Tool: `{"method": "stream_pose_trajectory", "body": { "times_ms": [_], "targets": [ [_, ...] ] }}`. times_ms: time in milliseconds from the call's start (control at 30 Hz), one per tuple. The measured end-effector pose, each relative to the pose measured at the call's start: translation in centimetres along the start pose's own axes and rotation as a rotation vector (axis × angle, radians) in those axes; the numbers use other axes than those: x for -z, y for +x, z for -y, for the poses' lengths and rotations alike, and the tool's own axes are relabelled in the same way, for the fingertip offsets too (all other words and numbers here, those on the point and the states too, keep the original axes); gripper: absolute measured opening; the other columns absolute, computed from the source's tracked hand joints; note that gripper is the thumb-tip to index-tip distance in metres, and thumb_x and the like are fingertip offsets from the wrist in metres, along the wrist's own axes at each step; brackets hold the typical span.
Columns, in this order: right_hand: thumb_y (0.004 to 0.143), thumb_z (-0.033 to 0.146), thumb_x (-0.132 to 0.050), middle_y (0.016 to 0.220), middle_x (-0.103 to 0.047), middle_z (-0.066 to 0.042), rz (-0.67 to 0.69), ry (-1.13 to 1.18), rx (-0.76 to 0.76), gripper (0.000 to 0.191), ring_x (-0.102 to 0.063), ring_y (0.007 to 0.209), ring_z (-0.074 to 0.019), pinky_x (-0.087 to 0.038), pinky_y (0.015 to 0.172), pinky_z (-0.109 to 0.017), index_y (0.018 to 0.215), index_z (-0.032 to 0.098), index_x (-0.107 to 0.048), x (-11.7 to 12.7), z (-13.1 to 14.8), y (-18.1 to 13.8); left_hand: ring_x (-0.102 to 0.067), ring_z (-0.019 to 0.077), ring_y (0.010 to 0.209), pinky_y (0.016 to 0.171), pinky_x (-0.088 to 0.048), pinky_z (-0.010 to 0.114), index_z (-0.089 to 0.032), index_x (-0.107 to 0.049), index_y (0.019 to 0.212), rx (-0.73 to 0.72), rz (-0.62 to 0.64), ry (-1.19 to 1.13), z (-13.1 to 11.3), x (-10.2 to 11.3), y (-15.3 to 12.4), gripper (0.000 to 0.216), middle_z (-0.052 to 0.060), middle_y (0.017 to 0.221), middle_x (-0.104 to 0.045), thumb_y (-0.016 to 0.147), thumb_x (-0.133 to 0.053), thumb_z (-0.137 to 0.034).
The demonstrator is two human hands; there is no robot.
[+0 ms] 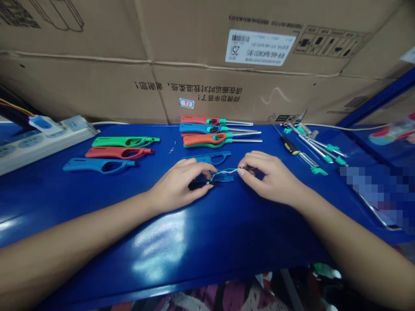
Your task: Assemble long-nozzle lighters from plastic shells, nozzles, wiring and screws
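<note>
My left hand (181, 183) is closed on a small black part (199, 184) with thin white wires (223, 173) running out of it. My right hand (270, 177) pinches the other end of those wires between thumb and fingers. Both hands rest on the blue table (194, 242), over a blue half-shell of a lighter handle (210, 157). Behind them lie three assembled stick lighters (214, 129), red, blue and orange, with metal tubes pointing right.
Three empty handle shells, green (125, 141), red (118, 152) and blue (99, 165), lie at the left. A white power strip (42, 138) sits far left. A screwdriver (290, 146) and several metal tubes with teal ends (319, 149) lie at the right. Cardboard boxes (207, 60) wall off the back.
</note>
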State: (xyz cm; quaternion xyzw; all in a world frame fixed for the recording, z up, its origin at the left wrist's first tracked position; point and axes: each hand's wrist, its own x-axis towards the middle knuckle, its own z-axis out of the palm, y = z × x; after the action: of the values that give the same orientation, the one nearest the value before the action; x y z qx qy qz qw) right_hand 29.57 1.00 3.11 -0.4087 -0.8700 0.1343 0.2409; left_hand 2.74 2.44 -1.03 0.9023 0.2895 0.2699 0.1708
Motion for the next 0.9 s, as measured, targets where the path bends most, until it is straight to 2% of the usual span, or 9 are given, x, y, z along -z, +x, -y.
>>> {"method": "stream_pose_trajectory", "body": {
  "times_ms": [333,533,633,767,900],
  "targets": [
    [0.095,0.024,-0.053,0.08,-0.061,-0.004,-0.022,-0.04,0.062,0.011,-0.05,0.076,-0.0191,-0.041,0.074,-0.035,0.087,0.02,-0.06,-0.17,-0.49,0.09,-0.061,0.0157,0.082,0.083,-0.05,0.033,-0.021,-0.057,0.117,0.012,-0.093,-0.024,-0.15,-0.06,-0.06,0.026,0.003,0.101,-0.068,0.091,-0.061,-0.02],
    [0.096,0.026,-0.051,0.077,-0.062,-0.004,0.066,-0.099,0.006,0.019,-0.056,0.075,-0.018,-0.042,0.069,-0.031,0.088,0.018,-0.066,-0.03,-0.48,-0.13,-0.065,0.015,0.086,0.084,-0.054,0.029,-0.019,-0.062,0.117,-0.021,-0.168,-0.044,-0.29,0.0,-0.12,0.02,0.005,0.102,-0.071,0.097,-0.058,-0.022],
    [0.094,0.024,-0.053,0.079,-0.067,-0.003,0.125,-0.099,-0.013,0.016,-0.06,0.074,-0.0169,-0.042,0.069,-0.03,0.09,0.019,-0.067,0.07,-0.33,-0.29,-0.069,0.0159,0.091,0.086,-0.056,0.028,-0.018,-0.067,0.116,-0.016,-0.236,-0.049,-0.31,0.04,-0.1,0.02,0.007,0.104,-0.074,0.099,-0.056,-0.022],
    [0.089,0.024,-0.058,0.073,-0.064,0.003,0.185,-0.03,-0.107,0.006,-0.056,0.063,-0.0131,-0.038,0.062,-0.026,0.094,0.022,-0.059,0.2,0.09,-0.48,-0.073,0.0158,0.087,0.084,-0.057,0.026,-0.018,-0.073,0.109,0.009,-0.309,-0.068,-0.05,0.19,-0.04,0.019,0.007,0.1,-0.078,0.099,-0.059,-0.025],
    [0.088,0.025,-0.059,0.077,-0.063,0.002,0.221,0.037,-0.13,0.008,-0.055,0.067,-0.0132,-0.036,0.06,-0.025,0.084,0.022,-0.052,0.15,0.25,-0.49,-0.072,0.0154,0.084,0.082,-0.057,0.025,-0.017,-0.075,0.1,0.03,-0.248,-0.052,0.5,0.43,0.17,0.019,0.006,0.094,-0.077,0.099,-0.058,-0.026]
  ]
}}
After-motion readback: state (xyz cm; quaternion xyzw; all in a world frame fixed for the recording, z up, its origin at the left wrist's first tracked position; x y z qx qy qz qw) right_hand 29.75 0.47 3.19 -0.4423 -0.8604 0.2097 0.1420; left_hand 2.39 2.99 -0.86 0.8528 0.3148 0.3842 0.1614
